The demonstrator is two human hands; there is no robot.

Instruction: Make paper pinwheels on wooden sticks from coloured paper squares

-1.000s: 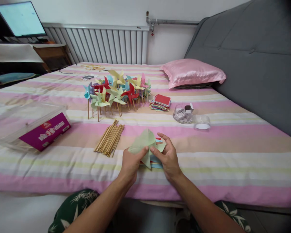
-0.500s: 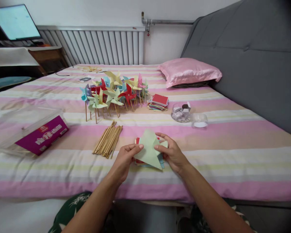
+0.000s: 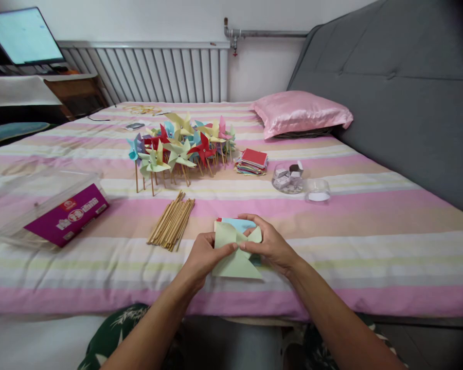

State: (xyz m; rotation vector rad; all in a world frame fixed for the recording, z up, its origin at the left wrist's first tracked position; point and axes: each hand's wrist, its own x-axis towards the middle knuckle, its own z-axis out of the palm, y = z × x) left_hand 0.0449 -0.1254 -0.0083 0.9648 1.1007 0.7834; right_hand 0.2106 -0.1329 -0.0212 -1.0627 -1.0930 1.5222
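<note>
A pale green paper pinwheel piece [image 3: 231,264], cut and partly folded, is held between both hands near the bed's front edge. My left hand [image 3: 205,254] pinches it from the left, its thumb pressed near the middle of the paper. From the right, my right hand [image 3: 272,242] grips a curled blade, its thumb meeting the left thumb at the centre. Beneath and behind the paper lies a stack of coloured paper, with a light blue sheet [image 3: 237,224] on top and a bit of red at its corner. The green piece hides most of that stack.
Wooden sticks [image 3: 172,222] lie left of my hands. Finished pinwheels [image 3: 179,151] stand behind them. Further right are a paper stack [image 3: 253,158], a clear tub of small boxes [image 3: 287,178] and a tape roll [image 3: 318,191]. A plastic box [image 3: 67,216] sits left; a pink pillow [image 3: 303,113] lies behind.
The green paper has turned and come slightly nearer. My left hand has slid right to the paper's centre, and both thumbs now meet there. More of the blue sheet shows.
</note>
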